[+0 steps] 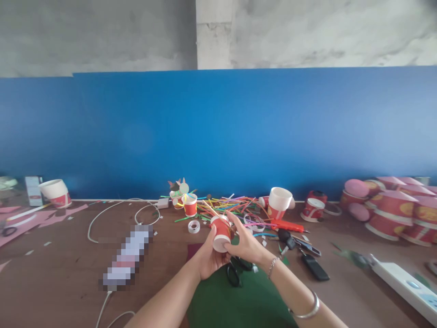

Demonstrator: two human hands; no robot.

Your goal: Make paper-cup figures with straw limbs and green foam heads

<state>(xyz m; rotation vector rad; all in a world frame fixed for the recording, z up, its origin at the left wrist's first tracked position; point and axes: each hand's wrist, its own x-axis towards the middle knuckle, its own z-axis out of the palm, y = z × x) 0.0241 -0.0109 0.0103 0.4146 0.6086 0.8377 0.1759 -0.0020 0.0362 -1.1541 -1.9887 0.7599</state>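
Observation:
A red and white paper cup [221, 233] is held tilted between my two hands, its white bottom turned toward me. My left hand [207, 258] wraps round its left side and underneath. On the other side, my right hand [246, 241] pinches the cup with thumb and fingers. A thin light stick [212, 209] sticks out past the cup's far end; whether it is fixed there I cannot tell. Below my hands lie black-handled scissors [234, 275] on dark green paper [239, 303]. Left of the cup is a roll of tape [194, 227].
Colourful strips [235, 205] are heaped behind my hands, near stacked cups [279, 202] and a red tool [288, 226]. Keys [287, 238] with a black fob lie to the right. A power strip [403, 284], pink-topped cups [392, 209] and a blurred-out phone [128, 257] flank the work area.

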